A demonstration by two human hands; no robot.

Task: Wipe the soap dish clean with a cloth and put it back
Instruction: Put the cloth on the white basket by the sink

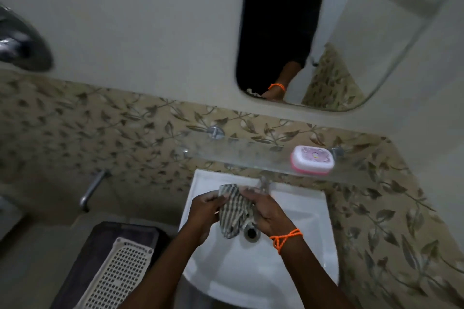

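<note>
A pink and white soap dish (312, 159) stands on the glass shelf (251, 158) above the basin, towards its right end. Below it, over the white sink (301, 221), both my hands hold a grey-and-white striped cloth (234, 211). My left hand (204, 211) grips the cloth's left edge. My right hand (266, 211), with an orange thread round the wrist, grips its right side. The cloth hangs down towards the drain (251, 232). Neither hand touches the soap dish.
A tap (263, 184) sits at the back of the sink, partly behind my right hand. A mirror (351, 32) hangs above the shelf. A metal bar (91, 189) sticks out of the wall at left. A dark bin with a white perforated lid (115, 276) stands lower left.
</note>
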